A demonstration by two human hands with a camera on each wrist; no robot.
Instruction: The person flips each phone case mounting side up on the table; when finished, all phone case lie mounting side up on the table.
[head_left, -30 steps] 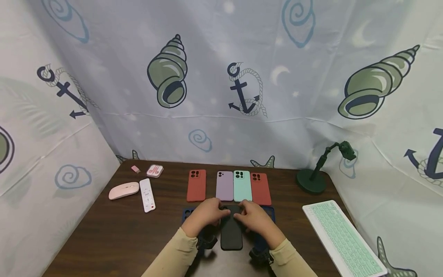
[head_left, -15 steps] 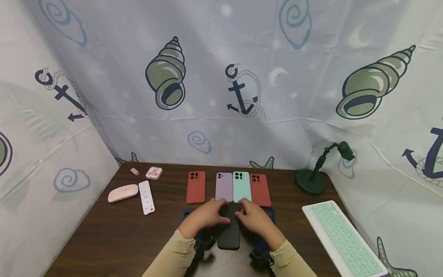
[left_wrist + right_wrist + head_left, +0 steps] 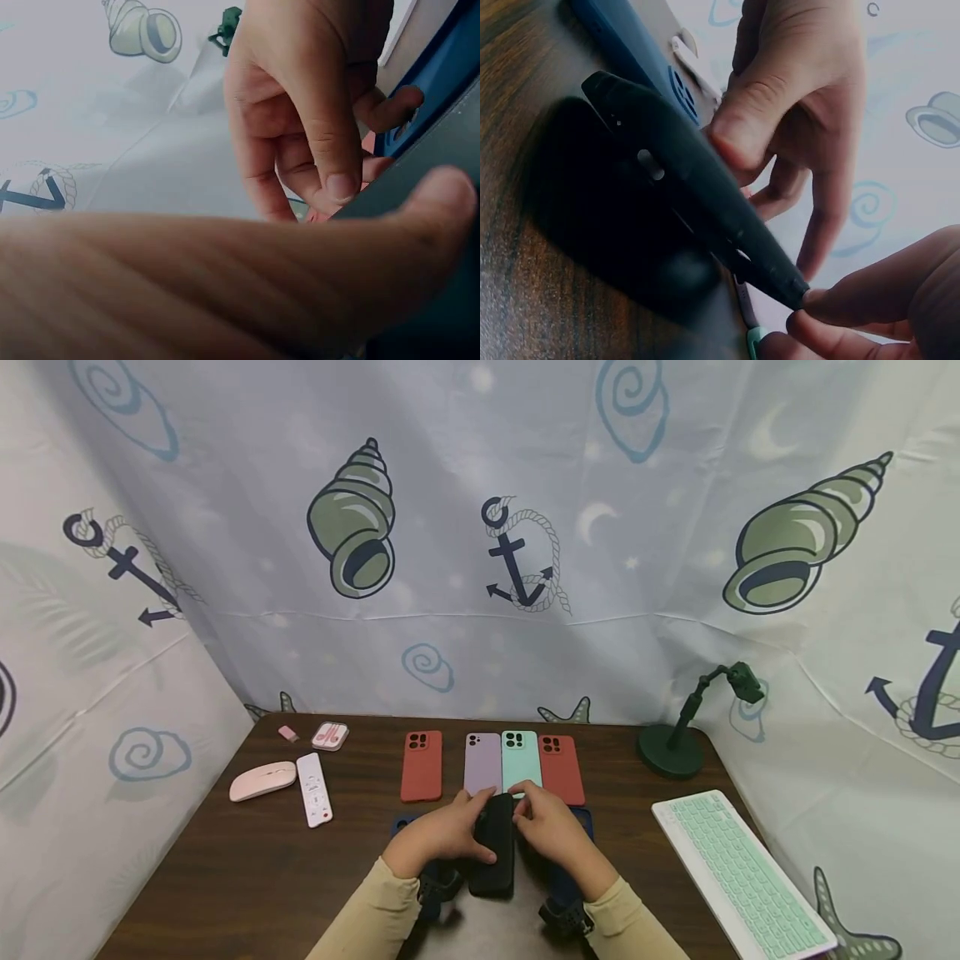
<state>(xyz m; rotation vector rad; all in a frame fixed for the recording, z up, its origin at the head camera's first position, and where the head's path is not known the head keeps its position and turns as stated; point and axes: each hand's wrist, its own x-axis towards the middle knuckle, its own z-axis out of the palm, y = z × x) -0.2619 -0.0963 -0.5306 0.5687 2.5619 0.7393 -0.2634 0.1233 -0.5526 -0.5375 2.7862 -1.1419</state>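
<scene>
A black phone case (image 3: 495, 835) is between both hands; whether a phone sits inside I cannot tell. In the right wrist view the case (image 3: 682, 172) tilts over the wooden table, with openings along its edge. My left hand (image 3: 442, 835) grips its left side, thumb on the black back and fingers towards the far end. With thumb and finger my right hand (image 3: 555, 831) pinches the far right corner; in the right wrist view these fingertips (image 3: 840, 307) meet at the corner. Blue phone cases (image 3: 583, 820) lie partly hidden beside the hands.
Behind the hands lie a red case (image 3: 422, 767), a purple case (image 3: 482, 760), a mint case (image 3: 521, 756) and another red case (image 3: 561, 768). A mouse (image 3: 262, 781) and remote (image 3: 313, 789) are left; a keyboard (image 3: 738, 868) and green lamp (image 3: 671, 750) stand right.
The black case has shifted slightly left and now tilts. My left thumb has slid down its back towards the middle. My right fingers have moved up to the far corner.
</scene>
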